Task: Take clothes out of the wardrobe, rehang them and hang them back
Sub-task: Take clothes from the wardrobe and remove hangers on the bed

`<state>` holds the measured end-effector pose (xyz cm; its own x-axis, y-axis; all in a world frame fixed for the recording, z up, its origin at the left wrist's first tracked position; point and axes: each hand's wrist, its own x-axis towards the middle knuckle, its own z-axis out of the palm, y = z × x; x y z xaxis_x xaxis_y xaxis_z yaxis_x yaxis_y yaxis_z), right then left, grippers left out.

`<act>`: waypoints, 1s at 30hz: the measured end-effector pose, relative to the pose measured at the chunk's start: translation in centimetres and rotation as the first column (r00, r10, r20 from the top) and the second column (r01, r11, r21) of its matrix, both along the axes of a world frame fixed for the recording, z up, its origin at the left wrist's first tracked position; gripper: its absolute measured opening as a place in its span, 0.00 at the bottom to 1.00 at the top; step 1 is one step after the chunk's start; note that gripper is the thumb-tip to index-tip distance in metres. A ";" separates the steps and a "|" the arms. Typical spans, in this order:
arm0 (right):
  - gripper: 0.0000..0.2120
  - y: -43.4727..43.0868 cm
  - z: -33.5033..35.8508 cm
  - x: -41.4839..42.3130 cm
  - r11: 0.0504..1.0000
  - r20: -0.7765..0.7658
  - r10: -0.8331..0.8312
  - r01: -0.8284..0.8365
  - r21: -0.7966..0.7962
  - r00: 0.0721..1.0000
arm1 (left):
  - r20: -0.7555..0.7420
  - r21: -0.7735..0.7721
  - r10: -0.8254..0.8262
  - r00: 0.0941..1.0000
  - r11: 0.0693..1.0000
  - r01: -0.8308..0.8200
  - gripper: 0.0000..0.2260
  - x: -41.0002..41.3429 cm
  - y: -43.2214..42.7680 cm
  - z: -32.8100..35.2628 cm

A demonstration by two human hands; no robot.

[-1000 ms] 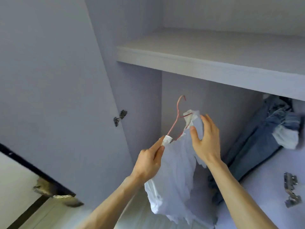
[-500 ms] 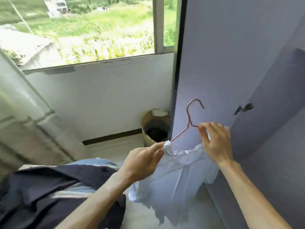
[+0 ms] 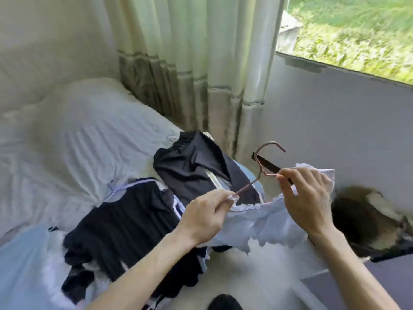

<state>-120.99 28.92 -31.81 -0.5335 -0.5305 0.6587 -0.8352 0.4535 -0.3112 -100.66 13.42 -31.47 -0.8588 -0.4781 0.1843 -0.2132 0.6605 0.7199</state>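
Observation:
A white ruffled garment (image 3: pixel 263 222) hangs on a thin pink wire hanger (image 3: pixel 261 168), held in the air over the edge of a bed. My left hand (image 3: pixel 205 215) pinches the left end of the hanger together with the garment's edge. My right hand (image 3: pixel 306 198) grips the right side of the hanger and the cloth there. The hanger's hook points up between the hands. The wardrobe is out of view.
Dark clothes (image 3: pixel 138 227) and a black garment (image 3: pixel 194 166) lie piled on the bed (image 3: pixel 73 135) to the left. A curtain (image 3: pixel 201 70) hangs behind, with a window (image 3: pixel 357 30) at upper right. A woven basket (image 3: pixel 368 222) stands on the floor at right.
The view has swung left from the wardrobe past the window to the bed. Both hands keep their hold and have carried the hanger and white garment over the pile of clothes.

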 end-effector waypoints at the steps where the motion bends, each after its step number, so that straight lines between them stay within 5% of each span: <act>1: 0.13 -1.3 0.3 0.9 0.998 0.008 0.066 -0.066 -0.010 0.998 | -0.010 0.044 0.072 0.997 0.996 -0.071 0.09 1.7 0.1 0.1; 7: 0.12 -7.5 1.6 7.9 0.888 0.063 0.460 -0.459 -0.032 0.886 | -0.102 0.143 0.462 0.881 0.883 -0.447 0.10 12.5 2.1 2.0; 13: 0.29 -11.1 1.8 15.0 0.743 0.222 0.622 -0.655 0.134 0.751 | -0.104 0.191 0.637 0.764 0.767 -0.613 0.07 24.8 3.2 4.9; 18: 0.30 -14.2 2.4 22.9 0.484 0.378 0.777 -0.862 0.153 0.503 | -0.149 -0.015 0.816 0.559 0.563 -0.826 0.08 37.1 4.3 6.8; 22: 0.25 -17.5 3.4 31.9 0.296 0.429 0.848 -0.949 0.105 0.311 | -0.233 -0.344 0.912 0.337 0.246 -0.906 0.07 45.3 3.7 8.1; 25: 0.18 -20.2 3.7 38.4 0.218 0.456 0.863 -0.975 0.049 0.216 | -0.274 -0.478 0.940 0.205 0.052 -0.877 0.10 52.0 2.2 8.1; 30: 0.22 -26.7 3.3 49.2 0.189 0.534 0.829 -0.982 0.011 0.166 | -0.313 -0.587 0.936 0.161 -0.057 -0.808 0.13 63.8 -4.2 8.7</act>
<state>-71.79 2.23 -28.54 0.3719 -0.8894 0.2659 -0.5555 -0.4428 -0.7038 -36.83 9.25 -22.73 0.1430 -0.7121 0.6874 -0.9762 0.0129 0.2164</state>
